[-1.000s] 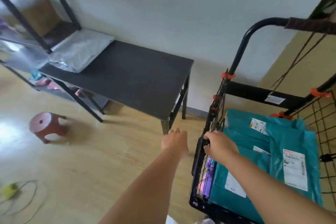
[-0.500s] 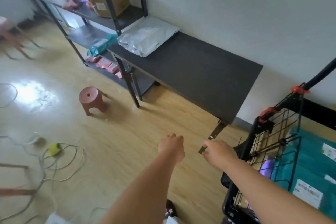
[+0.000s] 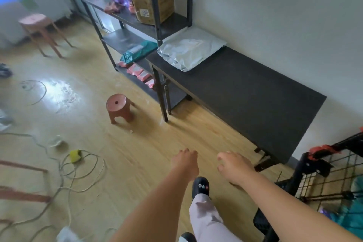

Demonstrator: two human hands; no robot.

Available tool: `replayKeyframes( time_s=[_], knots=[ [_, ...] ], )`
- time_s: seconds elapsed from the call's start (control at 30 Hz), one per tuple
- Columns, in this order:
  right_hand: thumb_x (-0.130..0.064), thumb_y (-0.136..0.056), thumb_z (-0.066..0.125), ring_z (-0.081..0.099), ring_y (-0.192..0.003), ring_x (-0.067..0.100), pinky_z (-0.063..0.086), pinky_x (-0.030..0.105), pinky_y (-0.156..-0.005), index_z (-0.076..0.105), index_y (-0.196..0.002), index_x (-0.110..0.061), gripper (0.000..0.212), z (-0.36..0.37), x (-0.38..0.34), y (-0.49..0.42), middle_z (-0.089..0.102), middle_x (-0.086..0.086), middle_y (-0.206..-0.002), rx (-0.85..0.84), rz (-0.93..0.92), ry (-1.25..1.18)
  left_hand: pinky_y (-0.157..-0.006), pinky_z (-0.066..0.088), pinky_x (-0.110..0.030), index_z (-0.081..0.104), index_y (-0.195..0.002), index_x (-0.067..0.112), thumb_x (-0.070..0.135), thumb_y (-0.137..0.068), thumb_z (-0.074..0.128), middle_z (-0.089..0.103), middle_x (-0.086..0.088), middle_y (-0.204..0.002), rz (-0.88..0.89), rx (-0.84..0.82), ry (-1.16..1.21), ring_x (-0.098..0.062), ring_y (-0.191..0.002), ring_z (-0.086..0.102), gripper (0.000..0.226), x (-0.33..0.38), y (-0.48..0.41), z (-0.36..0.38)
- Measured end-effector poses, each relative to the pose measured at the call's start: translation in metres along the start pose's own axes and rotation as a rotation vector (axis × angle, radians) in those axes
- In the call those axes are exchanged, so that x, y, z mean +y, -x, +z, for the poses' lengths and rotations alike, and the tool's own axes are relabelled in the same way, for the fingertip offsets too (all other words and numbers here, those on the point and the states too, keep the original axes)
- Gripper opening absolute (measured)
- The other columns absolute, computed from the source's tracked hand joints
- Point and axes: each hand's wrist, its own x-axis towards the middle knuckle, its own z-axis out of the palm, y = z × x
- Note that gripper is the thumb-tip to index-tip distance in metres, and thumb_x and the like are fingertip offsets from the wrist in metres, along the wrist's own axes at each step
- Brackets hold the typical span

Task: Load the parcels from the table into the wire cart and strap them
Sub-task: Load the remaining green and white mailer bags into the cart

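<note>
A silver-grey parcel (image 3: pixel 189 50) lies at the far left end of the black table (image 3: pixel 245 96), against the wall. The black wire cart (image 3: pixel 318 180) with orange clips stands at the lower right, partly cut off, with teal parcels (image 3: pixel 351 216) inside. My left hand (image 3: pixel 184 163) and my right hand (image 3: pixel 233 167) hang over the wooden floor in front of the table, both empty with fingers loosely curled and apart. Neither hand touches the cart or the table.
A black shelf rack (image 3: pixel 137 23) left of the table holds a cardboard box (image 3: pixel 153 4), purple, teal and pink packets. A small brown stool (image 3: pixel 119 107) stands on the floor. Cables and a yellow plug (image 3: pixel 75 156) lie at the left. My black shoe (image 3: pixel 200 185) is below my hands.
My right hand has let go of the cart's edge and both hands have moved left, away from the cart. The view has swung left toward the table and shelves.
</note>
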Motion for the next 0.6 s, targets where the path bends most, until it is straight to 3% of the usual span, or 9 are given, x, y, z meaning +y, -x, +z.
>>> replayKeyframes(
  time_s=[0.37, 0.6],
  knots=[
    [-0.031, -0.099, 0.047, 0.052, -0.112, 0.018, 0.049, 0.037, -0.090, 0.057, -0.122, -0.023, 0.026, -0.075, -0.011, -0.129, 0.055, -0.004, -0.125, 0.005, -0.018, -0.014, -0.091, 0.048, -0.036, 0.050, -0.138, 0.019, 0.007, -0.089, 0.050, 0.051, -0.007, -0.131, -0.038, 0.099, 0.027, -0.027, -0.121, 0.050, 0.051, -0.025, -0.118, -0.082],
    [-0.030, -0.098, 0.045, 0.053, -0.112, 0.017, 0.048, 0.032, -0.087, 0.055, -0.125, -0.026, 0.028, -0.116, -0.003, -0.209, 0.055, -0.006, -0.125, -0.026, 0.001, -0.029, -0.091, 0.050, -0.037, 0.051, -0.136, 0.017, 0.008, -0.089, 0.047, 0.052, -0.006, -0.131, -0.021, 0.104, 0.033, -0.026, -0.120, 0.051, 0.048, -0.025, -0.193, -0.122]
  ],
)
